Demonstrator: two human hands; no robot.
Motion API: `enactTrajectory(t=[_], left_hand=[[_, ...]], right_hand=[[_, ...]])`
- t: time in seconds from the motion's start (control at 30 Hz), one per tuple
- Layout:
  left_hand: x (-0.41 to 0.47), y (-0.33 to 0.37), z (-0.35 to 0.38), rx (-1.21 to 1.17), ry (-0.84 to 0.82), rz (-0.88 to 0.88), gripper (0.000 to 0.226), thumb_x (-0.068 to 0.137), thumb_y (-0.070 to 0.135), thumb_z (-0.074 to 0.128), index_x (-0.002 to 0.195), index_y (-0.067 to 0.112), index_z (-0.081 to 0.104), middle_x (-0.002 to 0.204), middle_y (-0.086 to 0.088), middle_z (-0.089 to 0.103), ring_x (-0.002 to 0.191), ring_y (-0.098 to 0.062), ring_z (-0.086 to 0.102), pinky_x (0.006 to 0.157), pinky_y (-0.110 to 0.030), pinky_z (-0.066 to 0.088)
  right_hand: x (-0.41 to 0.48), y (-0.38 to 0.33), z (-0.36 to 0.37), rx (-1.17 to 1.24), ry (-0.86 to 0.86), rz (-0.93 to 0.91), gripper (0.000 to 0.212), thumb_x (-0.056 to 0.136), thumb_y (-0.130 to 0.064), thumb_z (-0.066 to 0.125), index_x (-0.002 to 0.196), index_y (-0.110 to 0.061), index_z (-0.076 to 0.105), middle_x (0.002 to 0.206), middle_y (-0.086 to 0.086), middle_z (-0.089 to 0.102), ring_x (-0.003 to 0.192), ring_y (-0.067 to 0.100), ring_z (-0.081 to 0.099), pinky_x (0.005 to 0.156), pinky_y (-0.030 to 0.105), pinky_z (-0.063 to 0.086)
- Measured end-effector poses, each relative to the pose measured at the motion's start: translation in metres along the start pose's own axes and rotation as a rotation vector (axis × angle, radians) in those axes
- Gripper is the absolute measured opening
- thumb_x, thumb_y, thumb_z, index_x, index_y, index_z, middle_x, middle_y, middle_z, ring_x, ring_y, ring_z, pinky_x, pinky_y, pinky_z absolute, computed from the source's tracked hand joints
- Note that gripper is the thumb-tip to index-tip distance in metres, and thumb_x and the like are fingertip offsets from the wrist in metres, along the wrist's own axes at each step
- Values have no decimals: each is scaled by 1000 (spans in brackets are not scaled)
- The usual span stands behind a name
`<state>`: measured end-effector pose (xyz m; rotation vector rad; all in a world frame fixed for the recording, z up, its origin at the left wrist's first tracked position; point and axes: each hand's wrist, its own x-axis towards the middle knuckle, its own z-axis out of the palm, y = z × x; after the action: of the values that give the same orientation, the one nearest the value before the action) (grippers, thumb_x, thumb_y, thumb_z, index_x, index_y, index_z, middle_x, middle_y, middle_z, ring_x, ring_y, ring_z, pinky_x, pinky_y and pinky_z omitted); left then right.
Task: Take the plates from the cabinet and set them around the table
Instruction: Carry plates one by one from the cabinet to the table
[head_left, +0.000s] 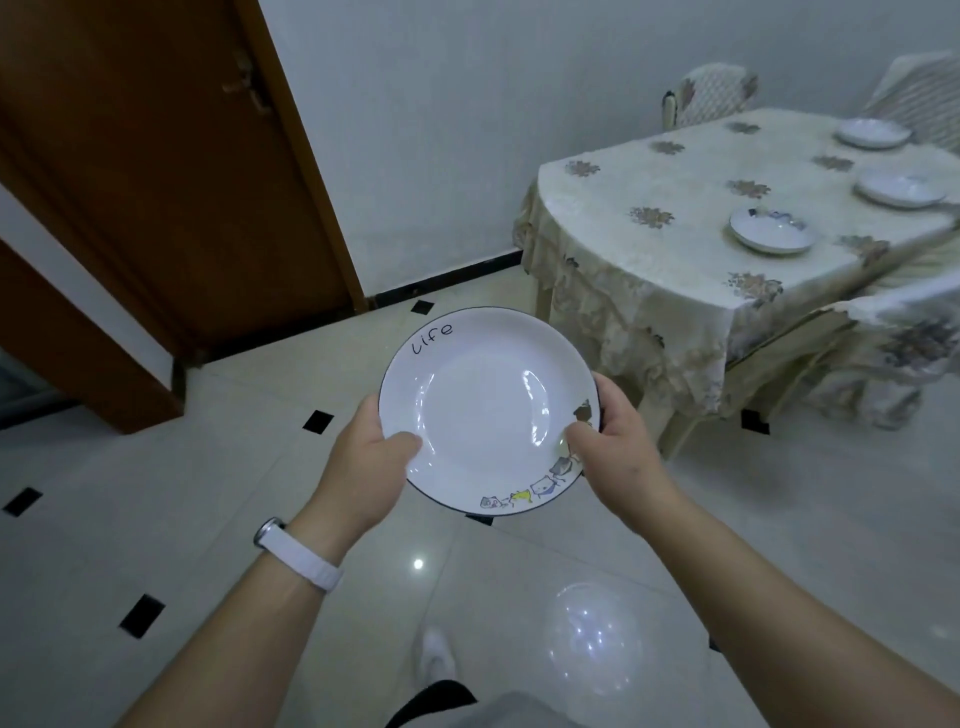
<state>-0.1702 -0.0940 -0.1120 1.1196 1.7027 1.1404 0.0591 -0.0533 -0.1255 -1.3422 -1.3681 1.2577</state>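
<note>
over at the right, the table (649, 218): cream cloth w/ flower patches, covered chairs round it. largest item in the count. 3 plates already set on it: far plate (871, 133), middle plate (901, 188), near plate (772, 237), all along the right part of the top, apart from each other. left part of the cloth bare, so room for more settings there, by my read.

progress, est.: 3 down, 1 in transit, so well past the start. how many are left in the cabinet can't be told; cabinet not in view.

item in hand: held plate (488, 410), carried over the tiled floor, well apart from the table, not yet set down. white, round, shallow well, thin dark rim line. "life" handwritten at the far-left rim; row of small cartoon cats along the near-right rim. glossy, light glare in the well. looks clean, no chips seen.

left hand (363, 467): clamped on near-left rim, thumb on top. white wristband.

right hand (618, 447): clamped on near-right rim, thumb over the cat print.
</note>
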Motion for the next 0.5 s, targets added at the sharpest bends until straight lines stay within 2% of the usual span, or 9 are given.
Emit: enactTrajectory(t=[0.2,0.3,0.43,0.5], left_hand=[[92,5,-3,21,-23,47,34,78,8,54,101,31,61,97,12,70,90,-11,64,70,-28,46],[149,8,-7,-1,-40,63,34,70,16,52,100,30,60,98,10,68,92,-12,63,70,-28,46],[231,15,-24,-12,-70,61,31,75,10,53,97,31,59,98,10,67,91,-12,62,68,-28,45],[270,19,-34,-4,-78,50,29,71,15,53,95,32,57,96,11,67,91,-11,62,67,-28,44]], right_hand=[[80,-10,16,-52,29,-14,52,80,-5,49,117,-41,58,95,-14,68,89,13,63,84,38,53],[130,-17,33,-55,59,-24,50,80,-4,48,113,-39,60,95,-11,69,88,14,64,83,39,53],[197,-29,65,-56,99,7,50,81,-3,48,116,-38,59,95,-12,69,90,12,65,83,36,53],[229,-40,81,-58,119,16,51,82,-2,49,115,-39,59,96,-13,69,91,9,65,82,33,53]])
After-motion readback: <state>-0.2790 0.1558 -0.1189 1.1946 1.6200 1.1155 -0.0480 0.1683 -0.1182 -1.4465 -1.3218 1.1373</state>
